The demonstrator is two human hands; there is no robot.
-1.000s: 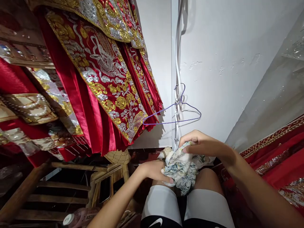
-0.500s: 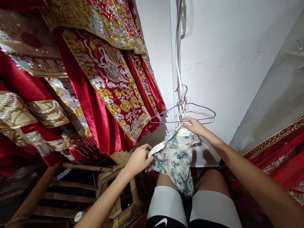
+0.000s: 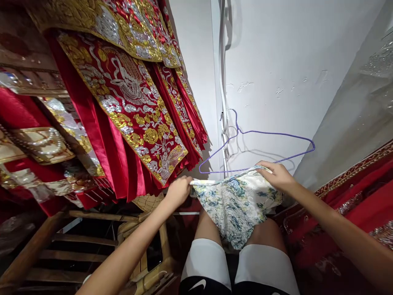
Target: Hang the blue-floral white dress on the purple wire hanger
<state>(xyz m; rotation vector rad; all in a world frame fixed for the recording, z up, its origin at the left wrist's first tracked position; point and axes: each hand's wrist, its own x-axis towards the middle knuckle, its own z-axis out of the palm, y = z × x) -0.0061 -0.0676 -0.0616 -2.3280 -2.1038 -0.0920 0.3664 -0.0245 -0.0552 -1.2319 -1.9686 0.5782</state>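
Observation:
A white garment with a blue-green floral print (image 3: pixel 236 205) is stretched by its top edge between my two hands, its lower part hanging in a point over my knees. My left hand (image 3: pixel 180 190) is closed on the left end of that edge. The right end is pinched in my right hand (image 3: pixel 278 176), thumb over the cloth. Just behind the edge hangs a thin purple clothes hanger (image 3: pixel 260 132), hooked near the white strip on the wall. Its bottom bar passes close behind the garment; whether they touch I cannot tell.
Red costumes (image 3: pixel 138 94) with gold and silver embroidery hang at the left. Below them stands a bamboo chair (image 3: pixel 89 256). A white wall (image 3: pixel 276 53) faces me, and more red beaded fabric (image 3: pixel 353 205) lies along the right side.
My right hand has moved right and slightly down, and my left hand slightly up. The garment's top edge is now pulled nearly level and wider. The hanger has turned broader to my view.

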